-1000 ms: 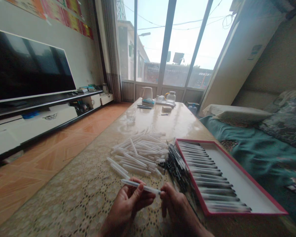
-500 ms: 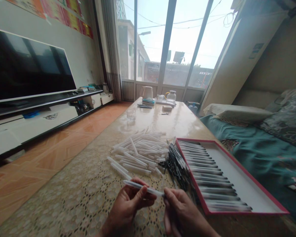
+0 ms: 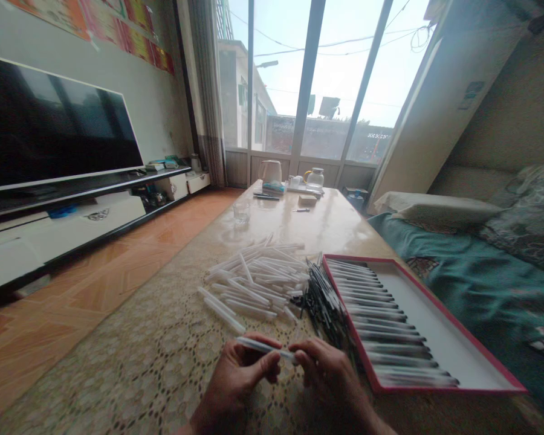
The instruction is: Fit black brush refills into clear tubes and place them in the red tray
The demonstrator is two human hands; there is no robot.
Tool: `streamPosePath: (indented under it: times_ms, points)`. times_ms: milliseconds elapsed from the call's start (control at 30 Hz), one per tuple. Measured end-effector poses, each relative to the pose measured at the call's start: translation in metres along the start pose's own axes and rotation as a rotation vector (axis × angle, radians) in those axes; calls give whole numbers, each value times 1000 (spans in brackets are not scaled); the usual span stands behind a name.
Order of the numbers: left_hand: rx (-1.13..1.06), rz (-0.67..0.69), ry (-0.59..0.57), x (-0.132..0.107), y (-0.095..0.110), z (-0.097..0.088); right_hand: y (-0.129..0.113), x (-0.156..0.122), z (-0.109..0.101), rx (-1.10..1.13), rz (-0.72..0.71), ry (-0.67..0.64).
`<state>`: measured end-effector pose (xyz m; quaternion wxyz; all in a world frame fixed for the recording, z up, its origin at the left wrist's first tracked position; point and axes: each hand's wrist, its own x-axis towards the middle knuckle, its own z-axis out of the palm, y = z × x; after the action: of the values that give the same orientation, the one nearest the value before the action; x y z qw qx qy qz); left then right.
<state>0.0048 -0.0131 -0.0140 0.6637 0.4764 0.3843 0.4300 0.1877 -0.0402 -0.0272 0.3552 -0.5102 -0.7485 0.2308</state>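
Between my two hands is a white pen barrel [image 3: 259, 345], held at a slant just above the patterned tabletop. My left hand [image 3: 236, 376] is closed around its middle, thumb on top. The fingers of my right hand [image 3: 329, 368] pinch the barrel's right end, hiding its tip. Beyond my hands lies a loose pile of white pen barrels [image 3: 254, 275]. To the right of that pile is a heap of thin dark pen refills [image 3: 327, 302]. A shallow pink-edged box [image 3: 462, 329] holds a row of pens with dark ends [image 3: 390, 320].
A clear glass [image 3: 242, 212] stands past the pile on the long table [image 3: 131, 362]. Farther back are a glass pitcher [image 3: 315, 177], a pale kettle [image 3: 271, 171] and a small box [image 3: 307, 200]. A sofa with a teal cover [image 3: 471, 284] runs along the right.
My right hand has shifted slightly left, closer to my left hand, and its fingers cover the barrel's right end. The barrel's left end has moved a little right and down.
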Motion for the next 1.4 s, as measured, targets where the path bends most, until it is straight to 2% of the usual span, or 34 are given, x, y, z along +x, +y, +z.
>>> streamPosePath:
  times_ms: [133, 233, 333, 400, 467, 500, 567, 733, 767, 900, 1067, 1167, 1300, 1367, 1400]
  points:
    - [27, -5, -4, 6, -6, -2, 9, 1, 8, -75, -55, -3]
    - [27, -13, 93, 4, -4, -2, 9, 1, 9, -103, -47, 47]
    - [166, 19, 175, -5, 8, 1, 2, -1, 7, -71, 21, 140]
    - [338, 30, 109, -12, 22, 5, -2, -2, 5, -14, 110, 205]
    - [532, 22, -38, -16, 36, 10, -4, -2, 3, 53, 192, 264]
    - [667, 62, -115, -16, 42, 12, -4, -2, 2, 87, 221, 290]
    - [958, 210, -224, -9, 50, 15, -2, -1, 0, 153, 264, 326]
    - [1522, 579, -309, 35, 43, 25, 7, 2, -3, 266, 321, 356]
    - [1555, 601, -295, 44, 39, 26, 9, 2, -3, 280, 323, 358]
    - [1597, 662, -290, 71, 24, 26, 13, 3, -2, 334, 352, 368]
    - [1551, 717, -278, 80, 15, 19, 16, 2, -4, 346, 318, 399]
    - [1479, 723, -252, 74, 15, 17, 15, 1, -9, 246, 274, 421]
    - [1348, 694, -160, 53, 21, 11, 8, 0, -16, -5, 159, 413]
    - [1237, 629, -103, 40, 23, 5, 4, 0, -17, -69, 111, 385]
    - [1037, 502, -73, 34, 24, 1, 2, -1, -18, -85, 87, 368]
